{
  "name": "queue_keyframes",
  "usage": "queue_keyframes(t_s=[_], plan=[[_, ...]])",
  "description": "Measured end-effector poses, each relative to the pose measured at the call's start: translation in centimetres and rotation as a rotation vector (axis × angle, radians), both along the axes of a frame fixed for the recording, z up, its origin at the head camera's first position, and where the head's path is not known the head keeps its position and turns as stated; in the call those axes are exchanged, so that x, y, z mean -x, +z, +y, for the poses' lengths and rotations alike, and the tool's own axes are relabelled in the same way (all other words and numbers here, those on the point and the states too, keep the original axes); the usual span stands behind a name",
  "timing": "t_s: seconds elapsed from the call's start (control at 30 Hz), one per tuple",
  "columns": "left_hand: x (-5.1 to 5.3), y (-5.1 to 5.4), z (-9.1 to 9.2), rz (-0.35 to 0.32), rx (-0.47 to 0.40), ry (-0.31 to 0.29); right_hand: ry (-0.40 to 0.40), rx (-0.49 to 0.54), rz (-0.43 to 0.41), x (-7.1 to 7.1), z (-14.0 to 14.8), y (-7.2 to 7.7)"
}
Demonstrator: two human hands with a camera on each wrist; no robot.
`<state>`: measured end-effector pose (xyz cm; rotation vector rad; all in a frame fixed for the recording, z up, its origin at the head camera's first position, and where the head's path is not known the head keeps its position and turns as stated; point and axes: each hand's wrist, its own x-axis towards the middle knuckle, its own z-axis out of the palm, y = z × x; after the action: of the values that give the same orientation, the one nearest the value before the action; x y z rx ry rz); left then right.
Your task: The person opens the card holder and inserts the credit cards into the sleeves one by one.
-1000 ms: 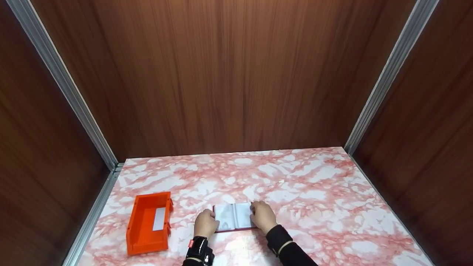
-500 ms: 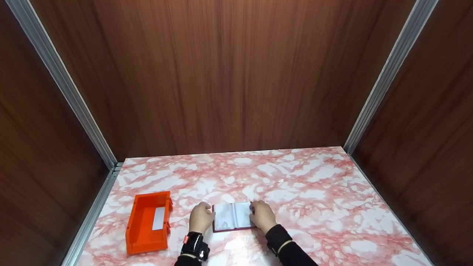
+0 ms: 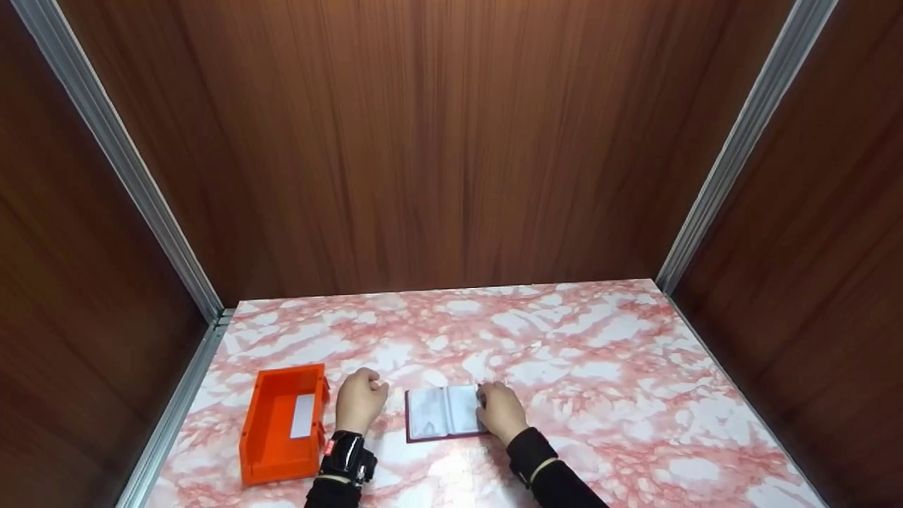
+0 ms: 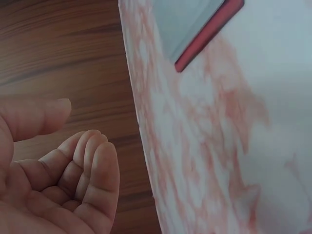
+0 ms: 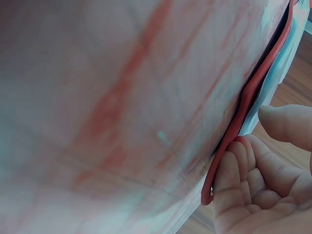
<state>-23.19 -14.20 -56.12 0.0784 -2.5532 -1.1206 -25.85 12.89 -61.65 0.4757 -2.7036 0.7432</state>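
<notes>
A small booklet (image 3: pixel 427 413) with a dark red cover and pale, glossy plastic-like pages lies spread flat on the table. My right hand (image 3: pixel 502 412) holds its right edge. In the right wrist view, the curled fingers of that hand (image 5: pixel 265 187) meet the red cover edge (image 5: pixel 263 73), with the thumb over the page side. My left hand (image 3: pixel 361 402) is apart from the booklet, between it and the orange bin (image 3: pixel 281 471). The left wrist view shows that hand (image 4: pixel 63 183) holding nothing, fingers loosely curled and thumb separate; the booklet's corner (image 4: pixel 200 45) appears beyond.
The orange bin stands at the left with a white label (image 3: pixel 302 416) on its inner wall. Brown wood-patterned panels (image 3: pixel 437 155) and metal frame posts (image 3: pixel 741 155) enclose the pink and white marbled table (image 3: pixel 607 367).
My left hand has let go of the booklet's left edge and moved left and slightly away, toward the orange bin. The right hand and the booklet have stayed almost in place.
</notes>
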Motion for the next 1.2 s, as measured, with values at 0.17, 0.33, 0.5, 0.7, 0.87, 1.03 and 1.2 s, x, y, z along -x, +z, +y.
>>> queue_keyframes(t_s=[0.17, 0.33, 0.5, 0.7, 0.87, 1.03, 1.2], plan=[[-0.1, 0.7, -1.1, 0.041, 0.014, 0.029, -0.001, 0.000, -0.004, 0.0, 0.0, 0.0], [-0.2, 1.1, -2.3, 0.051, 0.023, 0.071, 0.005, -0.007, -0.004, 0.0, 0.0, 0.0], [-0.5, 1.6, -3.6, 0.058, 0.022, 0.101, 0.000, -0.017, -0.026, 0.0, 0.0, 0.0], [-0.7, 2.2, -5.1, 0.033, 0.007, 0.144, 0.000, -0.026, -0.017, 0.0, 0.0, 0.0], [-0.8, 2.7, -6.6, 0.011, -0.006, 0.159, 0.001, -0.021, -0.009, 0.1, 0.0, 0.1], [-1.2, 2.5, -8.1, -0.050, -0.022, 0.183, 0.002, -0.021, -0.009, 0.1, 0.0, 0.1], [-1.6, 2.2, -9.4, -0.105, -0.049, 0.203, 0.003, -0.018, -0.015, 0.1, 0.0, 0.0]])
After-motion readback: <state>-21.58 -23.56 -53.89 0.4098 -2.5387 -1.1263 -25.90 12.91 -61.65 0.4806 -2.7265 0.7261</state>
